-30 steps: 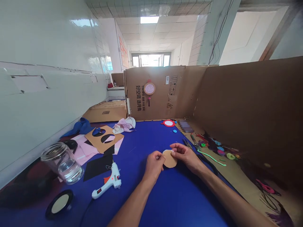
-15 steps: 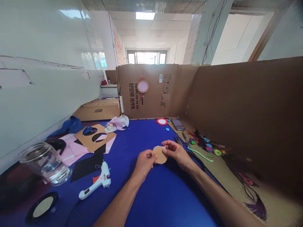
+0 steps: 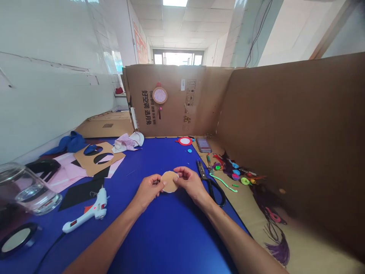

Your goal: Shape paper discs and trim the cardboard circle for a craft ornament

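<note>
A small round tan disc (image 3: pixel 169 182) of card sits between my two hands, just above the blue table mat (image 3: pixel 171 228). My left hand (image 3: pixel 148 189) pinches its left edge with thumb and fingers closed. My right hand (image 3: pixel 190 182) pinches its right edge the same way. Black scissors (image 3: pixel 209 182) lie just to the right of my right hand. A white glue gun (image 3: pixel 87 211) lies on the mat to the left of my left forearm.
A glass jar (image 3: pixel 27 189) lies at the far left, a black-rimmed round mirror (image 3: pixel 17 239) below it. Cut cardboard (image 3: pixel 98 158), pink and black sheets lie at back left. Cardboard walls (image 3: pixel 285 125) close the back and right, with colourful bits (image 3: pixel 236 175) along the right strip.
The view has swung to the right and tipped, so everything has shifted left in the picture. Both hands still hold the disc, with the fingers slightly reset on its edges.
</note>
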Available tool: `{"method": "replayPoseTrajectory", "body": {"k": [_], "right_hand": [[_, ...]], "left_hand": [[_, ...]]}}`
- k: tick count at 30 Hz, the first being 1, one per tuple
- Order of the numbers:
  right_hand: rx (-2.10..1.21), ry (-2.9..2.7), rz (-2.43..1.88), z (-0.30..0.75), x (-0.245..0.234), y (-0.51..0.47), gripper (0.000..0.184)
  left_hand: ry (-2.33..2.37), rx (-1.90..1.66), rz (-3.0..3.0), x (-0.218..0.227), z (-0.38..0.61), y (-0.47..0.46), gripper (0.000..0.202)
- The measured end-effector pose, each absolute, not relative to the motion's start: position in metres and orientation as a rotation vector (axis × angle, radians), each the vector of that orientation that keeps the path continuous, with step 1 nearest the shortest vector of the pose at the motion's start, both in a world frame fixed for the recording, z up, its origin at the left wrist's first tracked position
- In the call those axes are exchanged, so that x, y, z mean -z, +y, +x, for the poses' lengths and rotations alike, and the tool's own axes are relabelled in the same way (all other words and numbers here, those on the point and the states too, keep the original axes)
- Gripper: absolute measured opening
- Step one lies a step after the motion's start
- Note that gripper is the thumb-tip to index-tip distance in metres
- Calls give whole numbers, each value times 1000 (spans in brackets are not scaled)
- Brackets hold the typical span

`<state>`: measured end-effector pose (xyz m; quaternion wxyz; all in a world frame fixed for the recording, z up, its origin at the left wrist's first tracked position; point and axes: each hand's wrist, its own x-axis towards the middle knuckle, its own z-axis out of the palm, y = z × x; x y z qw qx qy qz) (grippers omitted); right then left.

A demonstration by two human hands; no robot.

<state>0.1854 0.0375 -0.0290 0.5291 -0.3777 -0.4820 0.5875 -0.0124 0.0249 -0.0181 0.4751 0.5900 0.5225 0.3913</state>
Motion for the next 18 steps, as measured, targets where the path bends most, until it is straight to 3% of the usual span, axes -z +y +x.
{"method": "replayPoseTrajectory", "body": {"k": [11, 18], "right_hand": [[-1259, -1166, -935, 187, 27, 40, 46], [-699, -1401, -1059, 190, 18, 38, 35]], "left_hand": [[1299, -1045, 1429, 18, -16, 27, 32], [1207, -1143, 1341, 18, -14, 27, 38]]}}
